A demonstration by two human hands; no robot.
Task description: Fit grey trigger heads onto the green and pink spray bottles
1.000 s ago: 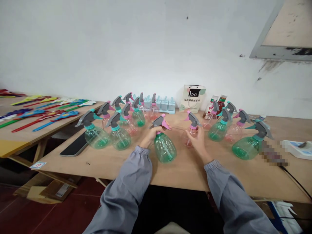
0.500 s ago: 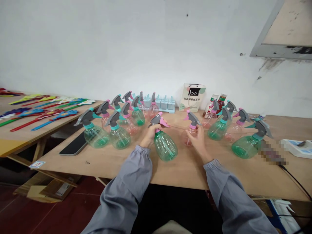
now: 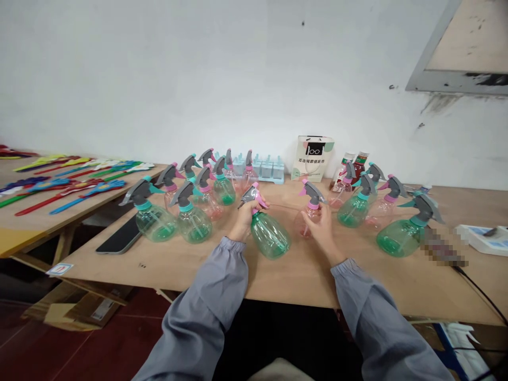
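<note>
Currently two spray bottles are in hand at the near middle of the surface (image 3: 301, 280). The left hand (image 3: 244, 216) is closed round the neck of a green bottle (image 3: 270, 236), just under its grey spray head (image 3: 251, 194). That bottle leans to the right; whether its base rests on the surface cannot be told. The right hand (image 3: 322, 228) has its fingers curled about the shoulder of a pink bottle (image 3: 305, 222), which stands upright just beside the green one.

Findings on progress, as a judgement:
- Every bottle in view carries a fitted spray head, including both held ones.
- The held green bottle bears pink trim, whereas the other green bottles show teal trim. It looks like the odd one out.
- A left group (image 3: 193, 222) of nine or so bottles stands close together. A right group (image 3: 399, 236) of about five stands more loosely.
- Which group is finished and which is waiting cannot be told from their appearance. Only the two bottles in hand are visibly in process.

Other items noted:
- A dark phone (image 3: 119, 241) lies at the left edge.
- Pale blue moulds (image 3: 264, 168) and a paper bag (image 3: 313, 159) stand against the wall.
- Coloured clappers (image 3: 71, 182) lie on the neighbouring table.
</note>
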